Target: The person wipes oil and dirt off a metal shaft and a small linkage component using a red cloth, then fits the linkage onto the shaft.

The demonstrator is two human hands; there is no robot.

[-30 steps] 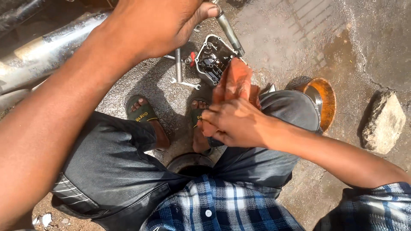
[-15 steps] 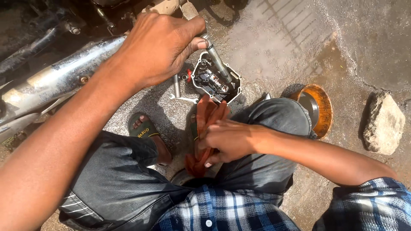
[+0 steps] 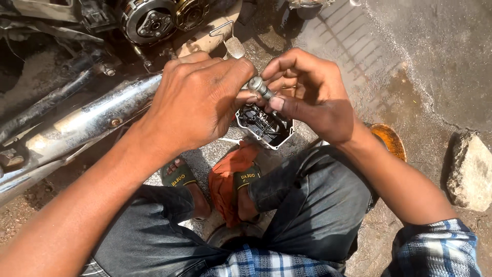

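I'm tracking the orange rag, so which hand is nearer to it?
Left, narrowly. The left hand is up and left of the rag; the right hand is up and right. Neither touches it.

The socket tool (image 3: 260, 87) was dull grey metal; the exhaust pipe (image 3: 87, 125) was scuffed, shiny chrome. The orange rag (image 3: 228, 174) was soft cloth, the stone (image 3: 471, 172) rough, the ground (image 3: 410, 61) gritty concrete.

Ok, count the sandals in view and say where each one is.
2. The left sandal is on the left foot, on the ground below the left hand. The right sandal is on the right foot, partly under the orange rag.
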